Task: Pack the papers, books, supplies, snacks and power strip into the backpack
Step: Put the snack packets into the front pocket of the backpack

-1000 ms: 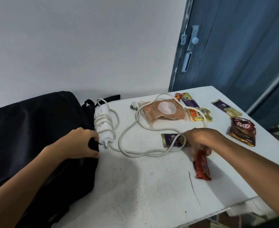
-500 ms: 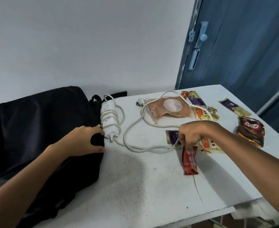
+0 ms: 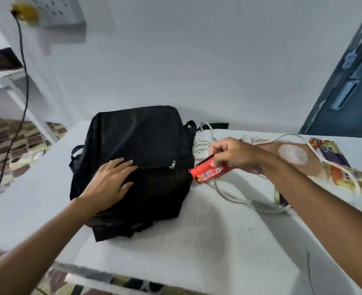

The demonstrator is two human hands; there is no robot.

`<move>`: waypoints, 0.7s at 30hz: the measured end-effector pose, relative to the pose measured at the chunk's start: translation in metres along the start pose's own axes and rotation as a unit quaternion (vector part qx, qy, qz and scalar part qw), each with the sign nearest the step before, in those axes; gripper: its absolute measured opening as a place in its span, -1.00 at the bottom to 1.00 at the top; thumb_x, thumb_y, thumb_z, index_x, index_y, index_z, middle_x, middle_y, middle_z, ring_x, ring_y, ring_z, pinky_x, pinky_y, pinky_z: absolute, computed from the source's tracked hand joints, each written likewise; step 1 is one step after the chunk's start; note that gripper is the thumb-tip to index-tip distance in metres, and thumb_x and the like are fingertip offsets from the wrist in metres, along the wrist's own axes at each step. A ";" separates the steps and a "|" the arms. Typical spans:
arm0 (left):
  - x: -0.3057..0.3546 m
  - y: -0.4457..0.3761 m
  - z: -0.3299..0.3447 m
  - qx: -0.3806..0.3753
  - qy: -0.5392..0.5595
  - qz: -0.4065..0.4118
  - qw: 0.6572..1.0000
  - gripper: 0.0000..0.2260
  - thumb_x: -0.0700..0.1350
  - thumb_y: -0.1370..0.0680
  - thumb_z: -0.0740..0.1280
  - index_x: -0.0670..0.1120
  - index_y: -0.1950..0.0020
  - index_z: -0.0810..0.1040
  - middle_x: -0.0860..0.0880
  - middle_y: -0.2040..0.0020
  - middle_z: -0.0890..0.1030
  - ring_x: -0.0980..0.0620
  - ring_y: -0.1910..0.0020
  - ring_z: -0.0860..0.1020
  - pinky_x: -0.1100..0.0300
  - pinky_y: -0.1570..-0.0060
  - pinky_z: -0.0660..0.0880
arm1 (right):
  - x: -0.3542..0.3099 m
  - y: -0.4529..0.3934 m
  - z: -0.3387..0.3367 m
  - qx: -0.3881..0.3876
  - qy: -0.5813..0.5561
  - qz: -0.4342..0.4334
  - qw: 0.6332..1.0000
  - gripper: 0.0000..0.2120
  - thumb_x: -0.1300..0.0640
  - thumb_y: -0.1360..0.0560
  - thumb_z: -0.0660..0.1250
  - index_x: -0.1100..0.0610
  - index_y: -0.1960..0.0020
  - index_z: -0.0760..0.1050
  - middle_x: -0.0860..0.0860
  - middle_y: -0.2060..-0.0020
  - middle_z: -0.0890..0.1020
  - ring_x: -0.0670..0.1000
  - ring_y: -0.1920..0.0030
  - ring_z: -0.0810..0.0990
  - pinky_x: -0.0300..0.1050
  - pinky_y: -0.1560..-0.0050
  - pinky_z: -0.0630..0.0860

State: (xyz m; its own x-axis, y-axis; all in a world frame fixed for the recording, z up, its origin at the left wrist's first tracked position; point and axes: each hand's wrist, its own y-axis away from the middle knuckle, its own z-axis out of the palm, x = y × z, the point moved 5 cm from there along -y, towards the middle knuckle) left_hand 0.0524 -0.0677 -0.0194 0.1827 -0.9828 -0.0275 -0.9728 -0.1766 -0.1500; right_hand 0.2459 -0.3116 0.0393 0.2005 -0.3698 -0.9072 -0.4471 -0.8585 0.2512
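Pinching a red foil-wrapped biscuit packet point(image 3: 213, 172) between thumb and fingers, my right hand point(image 3: 237, 155) holds it just above the white table point(image 3: 197, 241), right beside the black fabric backpack point(image 3: 137, 158). My left hand point(image 3: 109, 184) lies flat and spread on the backpack's front, near its zipper pull point(image 3: 172, 164). Behind the packet sits the white power strip point(image 3: 201, 143), its cable point(image 3: 239, 199) looping right toward more snack wrappers point(image 3: 344, 173).
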 end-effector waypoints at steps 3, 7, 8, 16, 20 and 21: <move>-0.019 0.007 -0.009 0.059 0.024 -0.054 0.997 -0.61 0.18 -0.48 0.17 -0.03 -0.02 0.65 0.01 -0.01 0.64 -0.08 -0.04 0.53 -0.03 0.03 0.48 | -0.017 -0.017 0.019 -0.016 -0.136 -0.009 0.991 -0.73 0.43 -0.48 0.22 0.18 0.31 0.32 0.09 0.38 0.45 0.01 0.39 0.54 -0.06 0.37 0.60; -0.039 -0.009 -0.019 0.023 0.197 -0.127 0.972 -0.86 0.07 -0.43 0.42 0.04 0.26 0.61 0.08 0.33 0.59 0.13 0.29 0.54 0.13 0.15 0.49 | -0.028 -0.028 0.041 -0.050 -0.244 0.000 0.969 -0.79 0.39 -0.55 0.16 0.19 0.22 0.30 0.22 0.24 0.54 0.33 0.14 0.66 0.16 0.20 0.63; -0.043 -0.015 -0.020 -0.006 0.223 -0.134 0.966 -0.88 -0.03 -0.43 0.46 0.04 0.30 0.61 0.05 0.36 0.59 0.15 0.33 0.53 0.19 0.17 0.46 | -0.030 -0.030 0.048 -0.057 -0.253 0.007 0.966 -0.81 0.38 -0.56 0.14 0.19 0.19 0.30 0.28 0.20 0.59 0.42 0.08 0.63 0.15 0.20 0.63; -0.035 -0.039 -0.002 -0.154 0.040 -0.013 0.987 -0.72 0.13 -0.40 0.45 0.08 -0.03 0.52 0.16 0.25 0.50 0.05 0.09 0.56 0.19 0.13 0.43 | -0.034 -0.038 0.082 -0.047 -0.296 0.026 0.954 -0.81 0.36 -0.56 0.15 0.19 0.22 0.31 0.29 0.12 0.58 0.41 0.01 0.62 -0.06 0.28 0.66; -0.029 -0.046 0.003 -0.129 0.045 -0.016 0.990 -0.80 0.04 -0.48 0.38 -0.03 0.02 0.49 0.01 0.11 0.51 -0.08 0.01 0.55 0.14 0.12 0.43 | -0.036 -0.044 0.093 -0.003 -0.281 0.030 0.959 -0.79 0.39 -0.52 0.20 0.21 0.25 0.33 0.16 0.18 0.46 0.16 0.13 0.62 -0.05 0.24 0.66; -0.029 -0.047 0.005 -0.130 0.056 -0.015 0.990 -0.82 0.03 -0.48 0.38 -0.04 0.05 0.48 0.01 0.10 0.51 -0.08 0.02 0.55 0.12 0.10 0.45 | -0.036 -0.045 0.096 -0.001 -0.279 0.030 0.960 -0.79 0.39 -0.52 0.20 0.20 0.26 0.33 0.15 0.19 0.46 0.14 0.14 0.63 -0.06 0.25 0.66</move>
State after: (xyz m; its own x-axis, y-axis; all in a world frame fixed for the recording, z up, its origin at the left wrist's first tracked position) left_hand 0.0937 -0.0302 -0.0162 0.2094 -0.9741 0.0850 -0.9736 -0.1996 0.1109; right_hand 0.1749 -0.2256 0.0277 -0.3244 -0.1707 -0.9304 -0.4423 -0.8420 0.3087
